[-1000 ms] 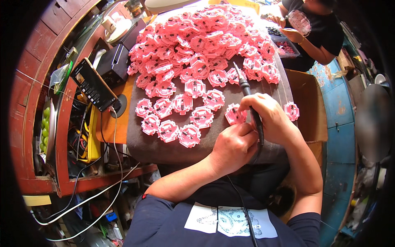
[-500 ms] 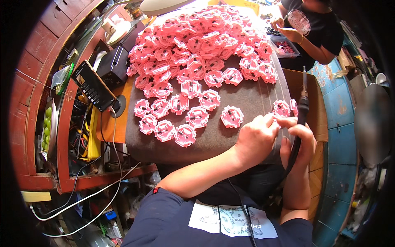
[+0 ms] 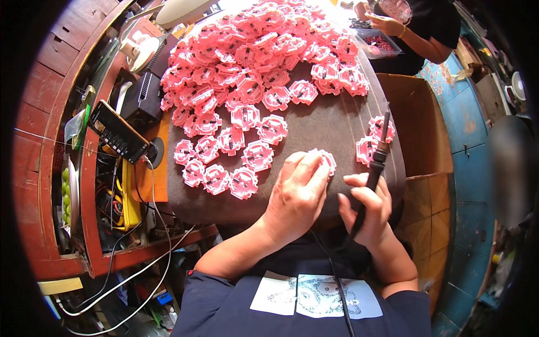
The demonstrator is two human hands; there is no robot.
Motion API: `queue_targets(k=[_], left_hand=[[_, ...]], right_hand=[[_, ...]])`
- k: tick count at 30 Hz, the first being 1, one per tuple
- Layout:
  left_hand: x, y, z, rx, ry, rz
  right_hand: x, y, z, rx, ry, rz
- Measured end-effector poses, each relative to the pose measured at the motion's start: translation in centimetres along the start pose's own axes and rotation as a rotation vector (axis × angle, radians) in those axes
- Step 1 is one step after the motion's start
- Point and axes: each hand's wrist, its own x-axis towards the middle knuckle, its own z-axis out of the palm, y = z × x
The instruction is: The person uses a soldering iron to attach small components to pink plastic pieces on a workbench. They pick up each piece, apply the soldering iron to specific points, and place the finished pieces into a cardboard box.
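My left hand (image 3: 297, 196) has its fingers closed on a pink-and-white part (image 3: 327, 161) on the dark grey work mat (image 3: 314, 126). Just right of it, my right hand (image 3: 368, 208) grips a black soldering iron (image 3: 376, 168), its tip pointing up past two pink parts (image 3: 367, 149) at the mat's right side. Several similar parts (image 3: 243, 182), each with small black pieces on it, lie loosely to the left of my hands. A large heap of them (image 3: 247, 50) covers the back of the mat.
A co-worker's arm (image 3: 421, 45) is at the back right beside a clear bin of small red pieces (image 3: 377, 44). A cardboard box (image 3: 426, 123) stands right of the mat. Left are a phone on a stand (image 3: 118, 132), a black box (image 3: 140, 101), white cables and a yellow bin (image 3: 127, 202).
My left hand moved right, then back left onto the middle part. The iron swung right, and my right hand now sits lower. A part now lies beside the one at the right edge.
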Motion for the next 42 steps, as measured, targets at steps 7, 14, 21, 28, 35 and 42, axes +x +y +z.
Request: queue_targets(k=[7, 14, 21, 28, 35, 42], left_hand=[[-0.9, -0.5, 0.8, -0.099, 0.059, 0.050], [-0.7, -0.5, 0.4, -0.145, 0.053, 0.070], [-0.2, -0.2, -0.2, -0.249, 0.014, -0.004], [-0.4, -0.9, 0.5, -0.300, 0.043, -0.045], [-0.5, -0.9, 0.7, -0.311, 0.064, -0.044], [-0.6, -0.7, 0.5, -0.321, 0.083, -0.057]], right_hand=[[-0.1, 0.6, 2.0, -0.020, 0.020, -0.012], [0.2, 0.1, 2.3, 0.020, 0.054, -0.015], [-0.4, -0.2, 2.3, 0.225, 0.048, 0.221], [-0.7, -0.3, 2.7, 0.270, 0.076, 0.282], [-0.9, -0.2, 2.4, 0.165, 0.042, 0.229], [-0.1, -0.6, 2.1, 0.045, 0.029, -0.089]])
